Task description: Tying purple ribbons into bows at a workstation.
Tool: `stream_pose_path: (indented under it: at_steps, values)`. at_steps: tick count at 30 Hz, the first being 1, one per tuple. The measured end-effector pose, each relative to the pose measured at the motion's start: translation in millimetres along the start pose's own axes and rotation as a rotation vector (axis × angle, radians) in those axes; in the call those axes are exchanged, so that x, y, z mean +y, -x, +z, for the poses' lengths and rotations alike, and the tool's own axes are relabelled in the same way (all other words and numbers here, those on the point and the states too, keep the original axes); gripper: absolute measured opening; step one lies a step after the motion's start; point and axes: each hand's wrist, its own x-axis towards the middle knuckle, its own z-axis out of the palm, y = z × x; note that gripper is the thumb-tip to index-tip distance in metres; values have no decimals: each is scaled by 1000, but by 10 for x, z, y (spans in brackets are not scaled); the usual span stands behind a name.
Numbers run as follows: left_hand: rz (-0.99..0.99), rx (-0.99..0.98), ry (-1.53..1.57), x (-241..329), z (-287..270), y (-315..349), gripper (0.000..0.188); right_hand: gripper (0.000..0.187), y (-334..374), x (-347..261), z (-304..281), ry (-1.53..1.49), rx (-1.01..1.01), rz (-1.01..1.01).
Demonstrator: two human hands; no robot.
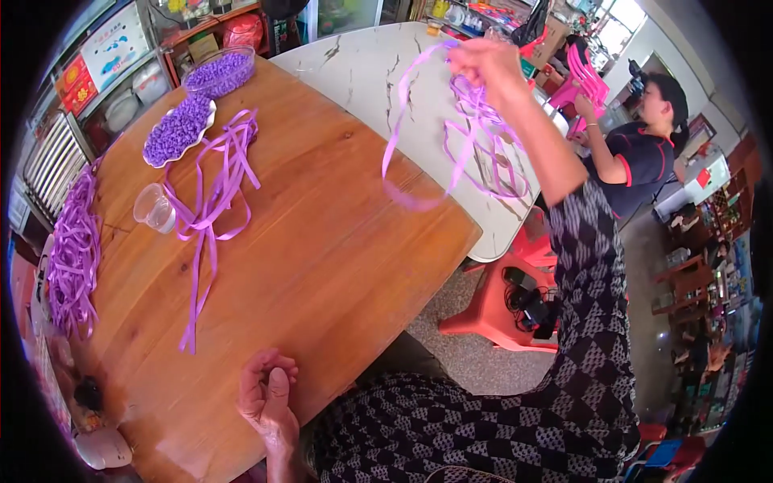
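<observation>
My right hand (487,63) is raised over the white marble-patterned table (354,60), its fingers pinched on a thin purple ribbon (392,153) that hangs in a long loop. Beneath that hand, more loose purple ribbons (483,133) lie in a tangle. My left hand (271,392) rests by the near edge of the wooden table (322,266), palm up, fingers loosely curled and thumb apart, with nothing in it. Farther off on the wood lies a knotted bunch of purple ribbons (211,211). A small clear plastic cup (155,208) stands beside the bunch.
A white scalloped dish (211,117) and a clear bowl (251,63) hold small purple pieces. Many purple ribbons (74,258) hang along the left table edge. A red stool (491,314) carries dark cables. At right, another person (640,161) handles something pink.
</observation>
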Motion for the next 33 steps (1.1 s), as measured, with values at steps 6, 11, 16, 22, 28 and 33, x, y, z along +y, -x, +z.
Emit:
stream_pose_path:
  at_steps: [6,11,16,22,28,33]
  values:
    - [-11,-6,-55,-3,8,-32,21,26,-940,1051,-366,809,-67,-284]
    - [-17,3,-43,-4,-47,0,21,24,-482,1211,203,1028,-6,-505]
    - [-82,-3,-87,49,-13,-23,20,13,533,739,1062,327,-214,-459]
    - [-70,-58,-105,8,-78,-11,20,19,1288,169,2172,290,-486,-778]
    - [-38,-106,-117,-2,-89,4,20,4,1305,214,2769,487,-502,-954]
    - [-35,-124,-127,18,-105,9,20,8,1611,177,2591,378,-541,-969]
